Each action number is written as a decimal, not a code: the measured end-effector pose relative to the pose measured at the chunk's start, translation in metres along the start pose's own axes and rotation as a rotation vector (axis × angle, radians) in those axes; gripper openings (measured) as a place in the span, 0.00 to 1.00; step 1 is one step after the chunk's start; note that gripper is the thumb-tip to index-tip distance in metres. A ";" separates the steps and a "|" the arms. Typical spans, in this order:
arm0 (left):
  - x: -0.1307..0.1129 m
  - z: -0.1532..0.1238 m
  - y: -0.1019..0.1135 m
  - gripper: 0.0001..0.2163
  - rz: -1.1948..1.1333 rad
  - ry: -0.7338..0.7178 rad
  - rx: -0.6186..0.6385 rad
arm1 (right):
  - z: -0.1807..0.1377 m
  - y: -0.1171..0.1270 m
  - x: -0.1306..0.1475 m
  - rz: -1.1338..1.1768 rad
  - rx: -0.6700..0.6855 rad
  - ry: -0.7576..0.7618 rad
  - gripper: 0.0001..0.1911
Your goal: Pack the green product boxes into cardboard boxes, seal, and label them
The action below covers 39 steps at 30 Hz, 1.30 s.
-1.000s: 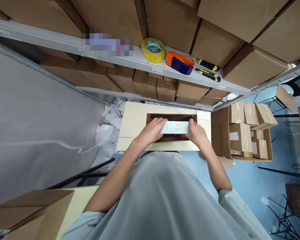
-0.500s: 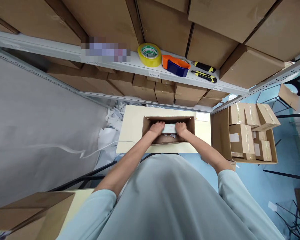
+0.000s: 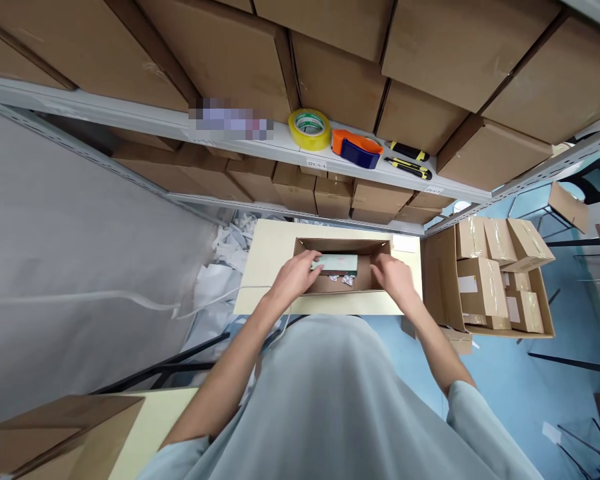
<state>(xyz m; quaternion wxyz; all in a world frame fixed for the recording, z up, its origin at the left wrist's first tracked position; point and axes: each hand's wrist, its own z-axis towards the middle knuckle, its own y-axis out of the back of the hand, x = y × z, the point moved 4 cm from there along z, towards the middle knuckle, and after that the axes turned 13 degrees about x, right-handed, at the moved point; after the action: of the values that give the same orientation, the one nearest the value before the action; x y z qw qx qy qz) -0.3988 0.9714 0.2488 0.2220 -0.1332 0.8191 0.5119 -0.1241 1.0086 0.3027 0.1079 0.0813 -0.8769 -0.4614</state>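
Note:
An open brown cardboard box [image 3: 325, 285] sits on the pale tabletop in front of me. Inside it lies a slim pale green carton [image 3: 341, 263], set along the back and left, with crumpled printed paper [image 3: 348, 281] in front of it. My left hand [image 3: 296, 275] reaches over the box's left end, thumb and fingers apart beside the carton's left end; whether it touches the carton I cannot tell. Over the right end of the box is my right hand [image 3: 393, 275], clear of the carton, with loosely bent fingers and nothing in them.
On the shelf [image 3: 280, 141] ahead are yellow tape [image 3: 309, 141], an orange-and-blue tape dispenser [image 3: 356, 149] and utility knives [image 3: 409, 167]. Cartons fill the shelves. A large box [image 3: 440, 280] of taped parcels stands right. A white cable [image 3: 230, 293] crosses the table's left side.
Both hands have let go of the pale green carton, which now lies in the box. My left hand has drawn back left; my right hand has moved right, away from it.

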 end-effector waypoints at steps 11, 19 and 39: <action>-0.005 -0.046 0.006 0.15 0.062 0.573 -0.051 | -0.023 -0.035 -0.052 0.335 -0.163 -0.280 0.11; 0.008 -0.106 0.015 0.13 -0.026 0.745 -0.124 | -0.024 -0.018 -0.034 0.388 -0.308 -0.021 0.15; 0.063 -0.452 -0.081 0.11 -0.346 1.258 -0.609 | -0.110 -0.055 0.232 0.072 -0.163 0.640 0.17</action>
<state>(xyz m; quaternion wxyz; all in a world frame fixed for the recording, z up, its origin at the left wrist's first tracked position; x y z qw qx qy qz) -0.5196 0.5304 0.3247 -0.2610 -0.5866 0.5798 0.5016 -0.3159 0.8345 0.3449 0.4002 0.1819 -0.7612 -0.4768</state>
